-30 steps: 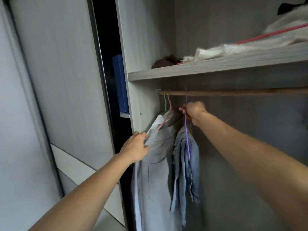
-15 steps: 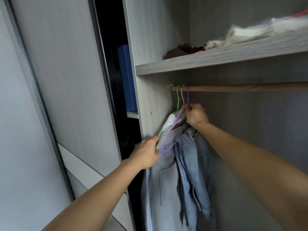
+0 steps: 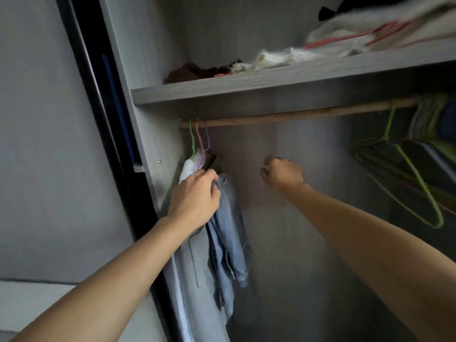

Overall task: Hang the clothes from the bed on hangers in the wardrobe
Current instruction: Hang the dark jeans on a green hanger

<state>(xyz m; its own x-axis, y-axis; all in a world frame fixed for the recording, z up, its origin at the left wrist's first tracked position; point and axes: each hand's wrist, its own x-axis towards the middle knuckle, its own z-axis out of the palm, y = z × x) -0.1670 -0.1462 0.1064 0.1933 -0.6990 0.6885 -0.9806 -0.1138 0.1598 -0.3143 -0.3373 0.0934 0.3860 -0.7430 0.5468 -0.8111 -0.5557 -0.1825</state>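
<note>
Reaching in from 7 o'clock, the left hand point(image 3: 195, 198) is curled onto the hung clothes point(image 3: 227, 243), pale denim against a grey shirt point(image 3: 197, 280), at 9 o'clock. The right hand point(image 3: 281, 175), near centre, is loosely fisted with nothing held, apart from them. Beyond, three wire hangers point(image 3: 200, 140) are hooked on the wooden rail point(image 3: 283, 117); a green hanger point(image 3: 419, 183) is hung at 3 o'clock. White fabric point(image 3: 278, 58) is piled on the shelf point(image 3: 246, 85) at 12 o'clock.

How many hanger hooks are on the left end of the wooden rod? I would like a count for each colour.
Green hook: 1
Pink hook: 1
Purple hook: 1
Total: 3 hooks at the left end of the rod
</note>
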